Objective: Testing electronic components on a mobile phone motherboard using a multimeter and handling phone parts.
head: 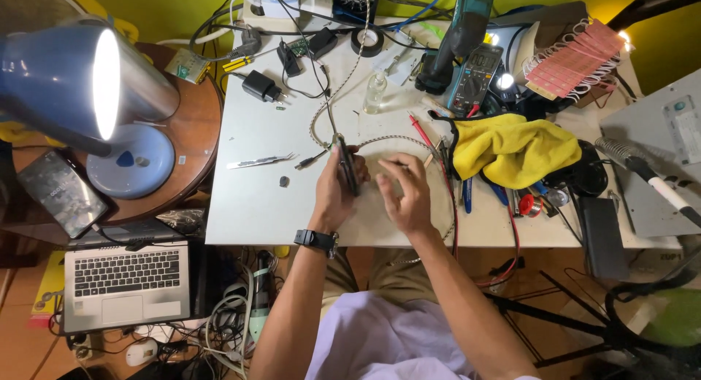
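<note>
two hands meet at the white table's (pixel 255 205) near edge: my left hand (pixel 334 194) grips a dark phone (pixel 347 164) edge-up; my right hand (pixel 405 190) pinches a thin tool, hard to make out.

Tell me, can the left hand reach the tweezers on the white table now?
Probably not freely: the left hand holds a dark phone on edge. The tweezers lie apart to its left with bare table between.

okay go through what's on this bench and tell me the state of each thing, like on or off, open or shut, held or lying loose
desk lamp: switched on
laptop: open, screen out of view
phone: held on edge in the left hand
right hand: fingers pinched beside the phone
tweezers: lying loose
yellow cloth: crumpled
multimeter: lying flat, display unreadable
</note>
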